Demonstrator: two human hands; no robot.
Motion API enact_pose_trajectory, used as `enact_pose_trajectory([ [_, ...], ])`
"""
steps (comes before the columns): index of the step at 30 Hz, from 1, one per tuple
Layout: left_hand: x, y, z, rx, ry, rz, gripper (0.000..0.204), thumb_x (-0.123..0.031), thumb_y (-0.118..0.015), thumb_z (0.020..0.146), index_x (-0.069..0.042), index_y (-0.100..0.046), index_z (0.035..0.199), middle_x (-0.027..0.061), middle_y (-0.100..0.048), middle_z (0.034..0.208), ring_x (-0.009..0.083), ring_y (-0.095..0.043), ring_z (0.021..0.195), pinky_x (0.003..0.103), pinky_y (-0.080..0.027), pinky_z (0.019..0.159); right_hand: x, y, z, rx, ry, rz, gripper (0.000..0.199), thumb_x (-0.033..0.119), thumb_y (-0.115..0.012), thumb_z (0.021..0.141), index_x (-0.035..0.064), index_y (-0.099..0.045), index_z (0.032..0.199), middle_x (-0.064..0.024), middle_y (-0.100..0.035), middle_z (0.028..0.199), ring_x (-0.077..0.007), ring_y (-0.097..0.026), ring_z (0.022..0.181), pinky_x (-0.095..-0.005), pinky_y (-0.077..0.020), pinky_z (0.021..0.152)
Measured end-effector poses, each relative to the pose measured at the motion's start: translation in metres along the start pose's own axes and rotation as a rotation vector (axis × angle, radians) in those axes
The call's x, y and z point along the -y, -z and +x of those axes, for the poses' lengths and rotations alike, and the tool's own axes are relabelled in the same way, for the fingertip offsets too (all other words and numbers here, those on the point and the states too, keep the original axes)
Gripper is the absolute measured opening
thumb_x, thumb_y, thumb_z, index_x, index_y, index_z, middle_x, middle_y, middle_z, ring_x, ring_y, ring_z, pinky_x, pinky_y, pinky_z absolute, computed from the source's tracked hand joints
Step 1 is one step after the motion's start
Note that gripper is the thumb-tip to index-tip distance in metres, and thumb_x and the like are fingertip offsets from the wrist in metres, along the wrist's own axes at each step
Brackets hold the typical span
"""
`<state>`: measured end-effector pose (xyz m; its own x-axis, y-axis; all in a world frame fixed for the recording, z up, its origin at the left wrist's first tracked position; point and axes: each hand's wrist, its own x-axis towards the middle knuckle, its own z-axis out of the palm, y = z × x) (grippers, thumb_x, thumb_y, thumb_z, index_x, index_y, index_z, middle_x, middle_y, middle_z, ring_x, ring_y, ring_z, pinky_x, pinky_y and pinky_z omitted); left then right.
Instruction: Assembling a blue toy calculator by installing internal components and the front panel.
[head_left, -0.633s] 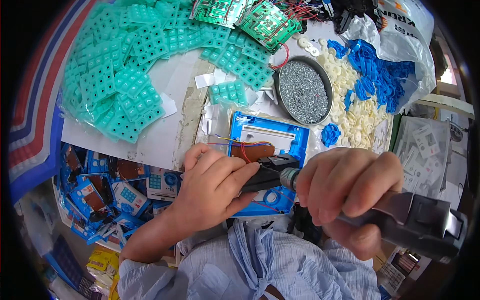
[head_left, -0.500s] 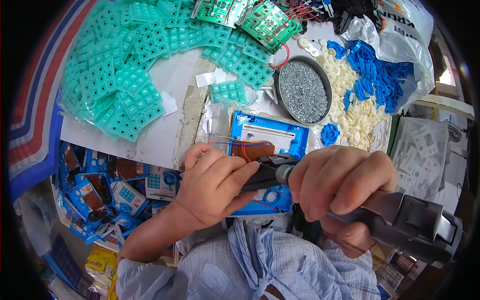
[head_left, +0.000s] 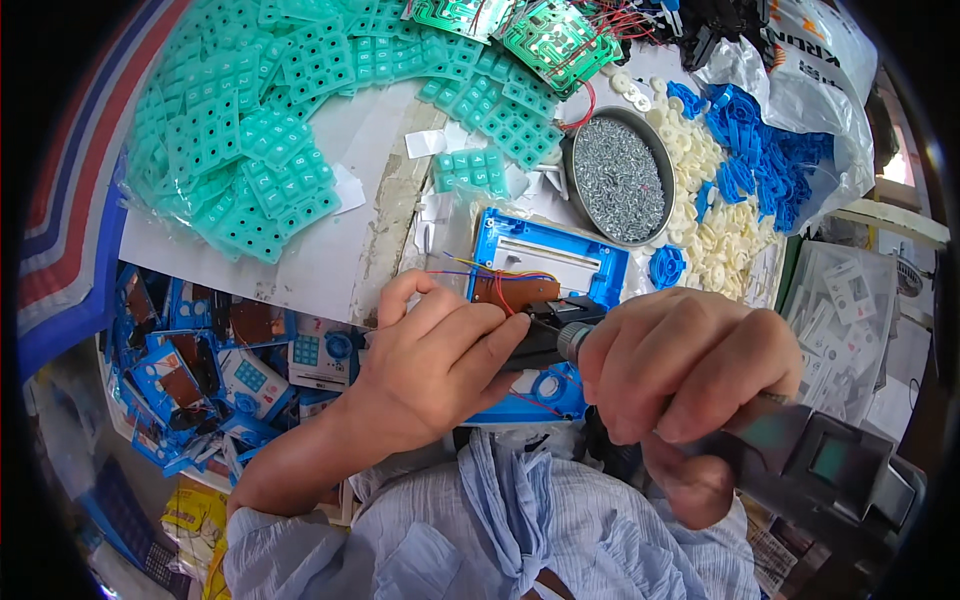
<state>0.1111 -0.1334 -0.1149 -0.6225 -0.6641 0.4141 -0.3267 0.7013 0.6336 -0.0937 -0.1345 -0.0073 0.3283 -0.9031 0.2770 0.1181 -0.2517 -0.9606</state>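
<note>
Light: bright, diffuse overall. Glare: white plastic bag [head_left: 840,110], right of your round metal screw bowl [head_left: 671,185]. Sheen: your black power screwdriver [head_left: 772,438], below and right of the bowl. Distortion: striped cloth [head_left: 78,190], bowed, far left of the bowl. Surround: black fisheye vignette, outer detail soft.

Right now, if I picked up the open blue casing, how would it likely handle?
The blue casing is probably stiff, judging by its upright moulded walls. It's likely light, looking like a shallow plastic shell. The coloured wires jutting past its left edge may flop or snag.
</note>
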Motion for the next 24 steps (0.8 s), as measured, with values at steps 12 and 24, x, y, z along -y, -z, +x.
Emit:
enact_pose_trajectory([
  [12, -0.002, 0.002, 0.002, 0.011, 0.016, -0.022, 0.053, -0.021, -0.085, 0.068, -0.005, -0.068, 0.115, 0.0030, -0.063, 0.104, 0.0202, -0.060, 0.089, 0.045, -0.039, 0.095, 0.008, 0.010, 0.002, 0.053, 0.066, 0.017, 0.026, 0.023, -0.077, 0.094, 0.0101, -0.055, 0.100, -0.0052, -0.065, 0.080, -0.0161, -0.066, 0.062, -0.0339, -0.0550, 0.056],
  [24, -0.002, 0.002, 0.001, 0.016, 0.017, -0.009, 0.051, -0.021, -0.084, 0.069, -0.004, -0.069, 0.114, 0.0036, -0.063, 0.102, 0.0200, -0.059, 0.086, 0.045, -0.039, 0.094, -0.002, 0.014, -0.004, 0.091, 0.057, -0.015, 0.032, 0.026, -0.082, 0.089, 0.0080, -0.058, 0.100, -0.0079, -0.067, 0.082, -0.0183, -0.067, 0.061, -0.0368, -0.0555, 0.057],
])
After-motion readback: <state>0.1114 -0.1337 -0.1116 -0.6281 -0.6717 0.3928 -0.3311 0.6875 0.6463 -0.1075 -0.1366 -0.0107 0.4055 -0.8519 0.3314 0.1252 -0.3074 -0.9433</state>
